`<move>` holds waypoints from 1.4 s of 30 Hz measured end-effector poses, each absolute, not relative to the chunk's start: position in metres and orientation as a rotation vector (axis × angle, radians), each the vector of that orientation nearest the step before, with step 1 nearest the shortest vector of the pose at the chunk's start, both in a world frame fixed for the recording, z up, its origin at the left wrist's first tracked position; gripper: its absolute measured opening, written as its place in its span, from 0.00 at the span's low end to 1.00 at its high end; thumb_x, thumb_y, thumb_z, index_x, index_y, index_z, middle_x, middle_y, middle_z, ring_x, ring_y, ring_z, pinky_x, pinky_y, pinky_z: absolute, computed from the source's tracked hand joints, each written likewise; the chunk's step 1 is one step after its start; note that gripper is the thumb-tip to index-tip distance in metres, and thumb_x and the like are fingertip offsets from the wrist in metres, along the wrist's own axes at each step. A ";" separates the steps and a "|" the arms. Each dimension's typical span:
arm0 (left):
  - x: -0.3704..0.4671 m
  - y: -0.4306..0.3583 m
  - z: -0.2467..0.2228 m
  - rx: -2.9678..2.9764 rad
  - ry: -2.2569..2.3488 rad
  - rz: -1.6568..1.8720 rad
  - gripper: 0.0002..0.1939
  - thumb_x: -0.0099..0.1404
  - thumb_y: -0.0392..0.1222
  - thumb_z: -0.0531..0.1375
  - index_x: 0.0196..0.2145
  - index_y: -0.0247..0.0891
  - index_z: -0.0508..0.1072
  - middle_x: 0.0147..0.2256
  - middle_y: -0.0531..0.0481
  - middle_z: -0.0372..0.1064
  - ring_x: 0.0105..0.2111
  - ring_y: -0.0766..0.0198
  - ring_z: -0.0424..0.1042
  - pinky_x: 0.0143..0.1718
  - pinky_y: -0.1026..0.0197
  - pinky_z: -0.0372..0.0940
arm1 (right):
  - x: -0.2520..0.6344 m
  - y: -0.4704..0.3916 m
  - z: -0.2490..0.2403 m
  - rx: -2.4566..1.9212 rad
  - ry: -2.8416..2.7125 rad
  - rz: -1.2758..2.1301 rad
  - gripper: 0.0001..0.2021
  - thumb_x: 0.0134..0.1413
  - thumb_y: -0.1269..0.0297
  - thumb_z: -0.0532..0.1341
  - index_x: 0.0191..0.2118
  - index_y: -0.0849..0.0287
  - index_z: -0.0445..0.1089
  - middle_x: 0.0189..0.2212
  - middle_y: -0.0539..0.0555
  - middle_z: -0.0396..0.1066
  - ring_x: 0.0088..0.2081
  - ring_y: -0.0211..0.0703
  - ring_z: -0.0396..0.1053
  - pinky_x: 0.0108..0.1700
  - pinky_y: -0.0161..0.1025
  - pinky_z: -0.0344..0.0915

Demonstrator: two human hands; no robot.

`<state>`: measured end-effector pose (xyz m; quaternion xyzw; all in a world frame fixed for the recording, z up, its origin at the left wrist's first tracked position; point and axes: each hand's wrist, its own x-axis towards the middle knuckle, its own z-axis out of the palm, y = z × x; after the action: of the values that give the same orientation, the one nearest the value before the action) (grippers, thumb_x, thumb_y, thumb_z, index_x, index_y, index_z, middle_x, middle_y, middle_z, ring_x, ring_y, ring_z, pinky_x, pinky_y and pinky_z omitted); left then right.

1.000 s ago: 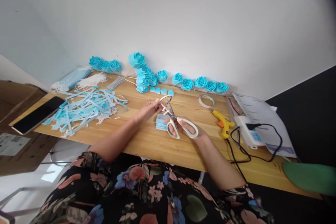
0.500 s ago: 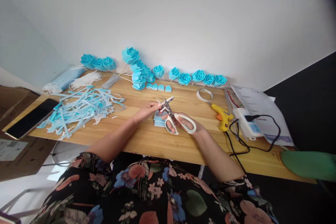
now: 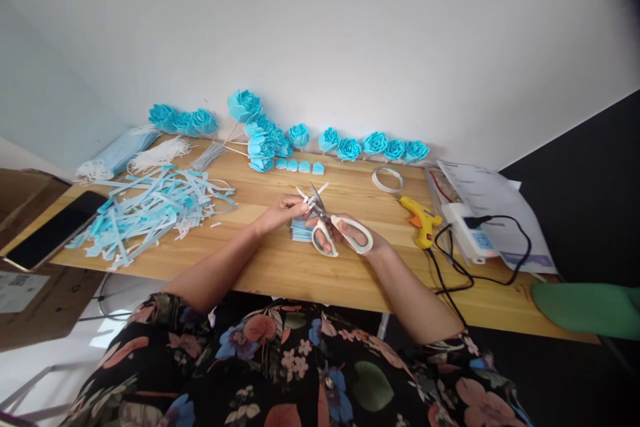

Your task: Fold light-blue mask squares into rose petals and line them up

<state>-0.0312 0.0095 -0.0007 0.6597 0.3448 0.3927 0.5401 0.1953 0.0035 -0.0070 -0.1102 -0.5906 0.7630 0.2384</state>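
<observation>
My right hand (image 3: pixel 374 244) has its fingers through the white handles of a pair of scissors (image 3: pixel 324 215). The scissor blades are parted and point away from me. Pinched in my left hand (image 3: pixel 281 212) is a thin white strip (image 3: pixel 323 189), which lies at the blades; its exact shape is hard to make out. Below my hands, partly covered by them, rests a stack of light blue folded pieces (image 3: pixel 301 232). Several small blue petal pieces (image 3: pixel 304 166) lie in a row beyond the blades.
Blue fabric flowers (image 3: pixel 349 149) line the wall. At left lie a pile of cut blue strips (image 3: pixel 150 213), a phone (image 3: pixel 55 230) and face masks (image 3: pixel 120 152). On the right are a tape roll (image 3: pixel 387 179), yellow glue gun (image 3: pixel 423 220) and power strip (image 3: pixel 470 233).
The white strip's ends have shifted slightly at the blades, and my left hand sits a little closer to the scissors. The whole view has moved slightly.
</observation>
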 end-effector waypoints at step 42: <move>-0.030 0.019 -0.011 1.184 0.941 1.257 0.20 0.61 0.55 0.63 0.27 0.33 0.75 0.20 0.55 0.59 0.22 0.70 0.56 0.26 0.64 0.53 | 0.191 -0.002 -0.006 -0.342 -1.587 2.164 0.29 0.53 0.42 0.64 0.50 0.63 0.72 0.24 0.47 0.63 0.22 0.31 0.57 0.36 0.39 0.72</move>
<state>-0.0303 0.0192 -0.0107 0.5010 0.3984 0.5319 0.5544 0.1914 -0.0021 -0.0060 -0.1234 -0.5726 0.7810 0.2166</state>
